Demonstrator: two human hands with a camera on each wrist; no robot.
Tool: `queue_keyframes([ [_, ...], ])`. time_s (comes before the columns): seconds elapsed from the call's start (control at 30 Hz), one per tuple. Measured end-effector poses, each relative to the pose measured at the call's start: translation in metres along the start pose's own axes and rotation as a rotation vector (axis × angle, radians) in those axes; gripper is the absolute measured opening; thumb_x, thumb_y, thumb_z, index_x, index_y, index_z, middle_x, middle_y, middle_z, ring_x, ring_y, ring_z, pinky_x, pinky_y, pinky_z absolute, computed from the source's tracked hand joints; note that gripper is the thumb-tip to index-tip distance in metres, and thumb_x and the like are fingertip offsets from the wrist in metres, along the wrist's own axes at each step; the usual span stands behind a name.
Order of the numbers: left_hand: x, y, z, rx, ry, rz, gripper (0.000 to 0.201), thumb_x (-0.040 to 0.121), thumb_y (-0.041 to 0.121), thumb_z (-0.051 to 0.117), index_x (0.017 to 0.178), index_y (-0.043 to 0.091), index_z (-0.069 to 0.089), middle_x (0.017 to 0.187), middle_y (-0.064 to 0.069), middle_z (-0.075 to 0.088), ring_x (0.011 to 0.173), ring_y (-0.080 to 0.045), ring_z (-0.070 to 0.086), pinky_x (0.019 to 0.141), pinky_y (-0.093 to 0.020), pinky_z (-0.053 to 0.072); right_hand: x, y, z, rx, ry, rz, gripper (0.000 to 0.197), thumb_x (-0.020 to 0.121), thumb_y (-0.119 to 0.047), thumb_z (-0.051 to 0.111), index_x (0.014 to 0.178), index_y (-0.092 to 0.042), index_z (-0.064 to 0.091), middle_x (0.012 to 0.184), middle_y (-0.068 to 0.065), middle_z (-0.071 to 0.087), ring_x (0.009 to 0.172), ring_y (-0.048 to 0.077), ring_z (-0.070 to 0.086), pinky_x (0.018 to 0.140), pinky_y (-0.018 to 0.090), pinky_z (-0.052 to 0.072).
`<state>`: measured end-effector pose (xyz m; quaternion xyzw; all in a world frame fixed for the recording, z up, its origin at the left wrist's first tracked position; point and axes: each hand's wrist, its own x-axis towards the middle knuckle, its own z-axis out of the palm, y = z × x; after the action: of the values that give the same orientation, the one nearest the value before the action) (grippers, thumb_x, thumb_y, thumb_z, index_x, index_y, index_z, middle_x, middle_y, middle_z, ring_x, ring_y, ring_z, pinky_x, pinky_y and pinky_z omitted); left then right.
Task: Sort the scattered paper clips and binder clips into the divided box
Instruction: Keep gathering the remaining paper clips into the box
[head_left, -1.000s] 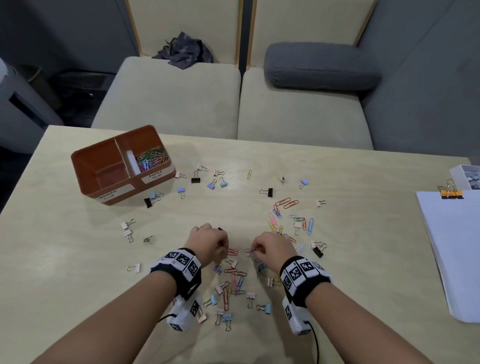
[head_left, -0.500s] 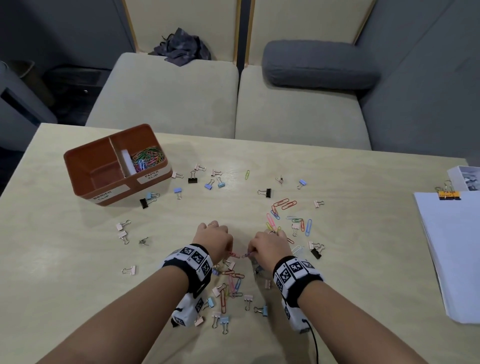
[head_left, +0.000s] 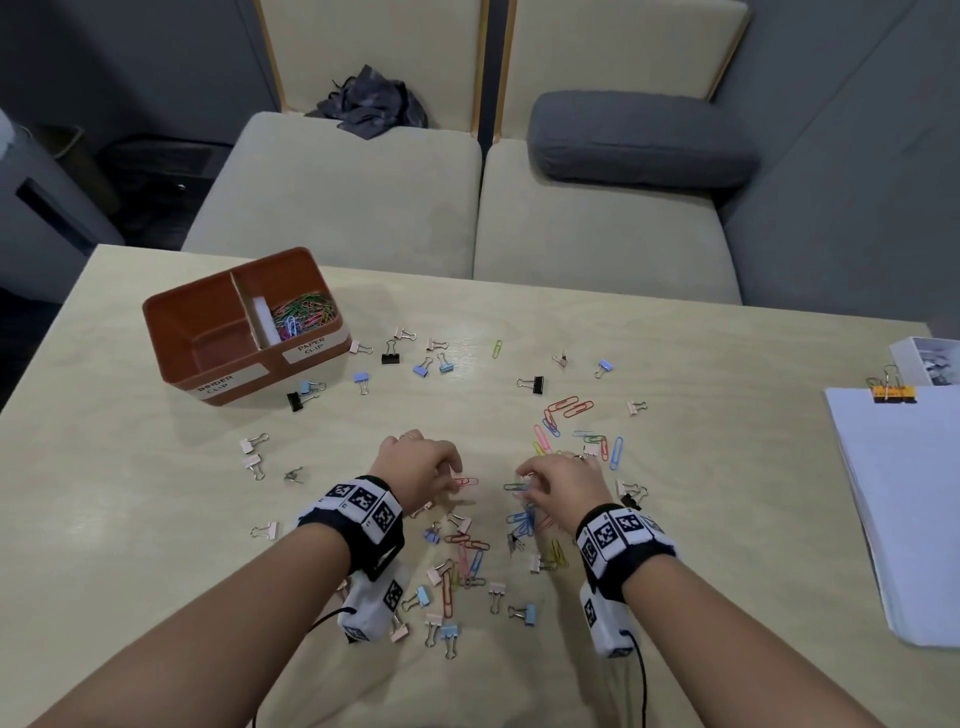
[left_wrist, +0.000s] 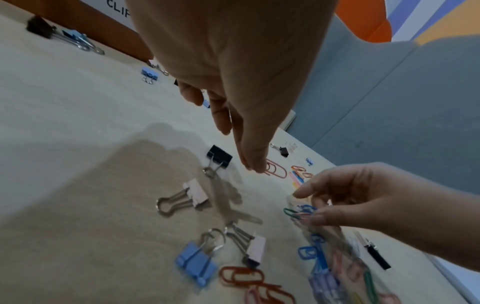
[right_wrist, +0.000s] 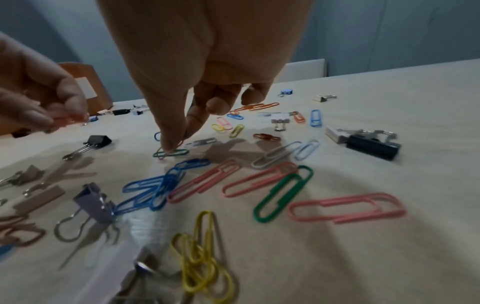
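Hands (head_left: 421, 467) farther apart, fingertip grips unclear

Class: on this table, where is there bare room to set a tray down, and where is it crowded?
Bare: the table between the clip scatter and the paper stack; also the near-left corner. Crowded: around both hands, left hand and right hand, and beside the divided box.

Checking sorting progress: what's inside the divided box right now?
The divided box holds a heap of colored paper clips in its "PAPER CLIP" half, beside something white. The "BINDER CLIP" half shows only bare floor; its near corner is hidden by the wall.
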<state>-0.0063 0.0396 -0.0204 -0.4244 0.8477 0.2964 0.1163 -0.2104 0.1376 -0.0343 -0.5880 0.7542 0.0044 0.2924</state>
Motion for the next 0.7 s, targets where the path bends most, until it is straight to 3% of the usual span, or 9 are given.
queue_keyframes([
  [0.1,-0.005,0.003,-0.001,-0.037,0.002,0.022,0.012,0.089,0.036,0.058,0.1,0.032,0.063,0.09,0.016,0.066,0.103,-0.013,0.044,0.09,-0.035,0.033,0.008,-0.012,0.001,-0.146,-0.035,-0.021,0.019,0.091,-0.035,0.055,0.107,-0.034,0.064,0.105,-0.009,0.066,0.109,0.017,0.051,0.095,0.039,0.029],
  [0.2,-0.013,0.003,-0.002,-0.041,-0.015,0.05,0.011,0.088,0.037,0.061,0.096,0.032,0.066,0.091,0.018,0.063,0.102,-0.013,0.044,0.092,-0.036,0.035,0.013,-0.019,-0.002,-0.242,-0.07,-0.004,0.017,0.091,-0.038,0.055,0.099,-0.032,0.069,0.103,-0.008,0.067,0.108,0.019,0.052,0.095,0.04,0.029],
  [0.3,-0.02,-0.001,-0.001,-0.056,-0.057,0.046,0.011,0.086,0.038,0.063,0.093,0.031,0.068,0.092,0.018,0.063,0.102,-0.011,0.044,0.092,-0.035,0.035,0.015,-0.02,-0.003,-0.302,-0.089,-0.019,0.021,0.091,-0.044,0.054,0.097,-0.031,0.07,0.105,-0.006,0.064,0.107,0.02,0.051,0.094,0.041,0.029],
  [0.43,-0.027,-0.008,0.004,-0.045,-0.113,0.03,0.012,0.082,0.042,0.067,0.089,0.033,0.068,0.09,0.018,0.063,0.103,-0.011,0.046,0.09,-0.033,0.035,0.011,-0.02,0.001,-0.309,-0.066,-0.054,0.019,0.092,-0.038,0.053,0.094,-0.029,0.069,0.104,-0.006,0.064,0.103,0.02,0.056,0.093,0.04,0.029],
  [0.53,-0.033,-0.003,0.012,0.036,-0.173,0.058,0.018,0.082,0.047,0.065,0.094,0.034,0.067,0.09,0.018,0.064,0.104,-0.011,0.046,0.091,-0.034,0.034,0.008,-0.019,0.004,-0.255,-0.052,-0.046,0.018,0.093,-0.034,0.05,0.094,-0.027,0.067,0.098,-0.005,0.069,0.099,0.021,0.058,0.094,0.038,0.028],
  [0.7,-0.041,0.009,0.037,0.161,-0.203,0.093,0.026,0.09,0.049,0.052,0.109,0.036,0.064,0.106,0.013,0.067,0.109,-0.016,0.047,0.092,-0.037,0.033,-0.007,-0.009,0.004,-0.12,0.023,-0.028,0.021,0.094,-0.036,0.048,0.103,-0.031,0.067,0.108,-0.007,0.067,0.109,0.018,0.054,0.097,0.039,0.029],
])
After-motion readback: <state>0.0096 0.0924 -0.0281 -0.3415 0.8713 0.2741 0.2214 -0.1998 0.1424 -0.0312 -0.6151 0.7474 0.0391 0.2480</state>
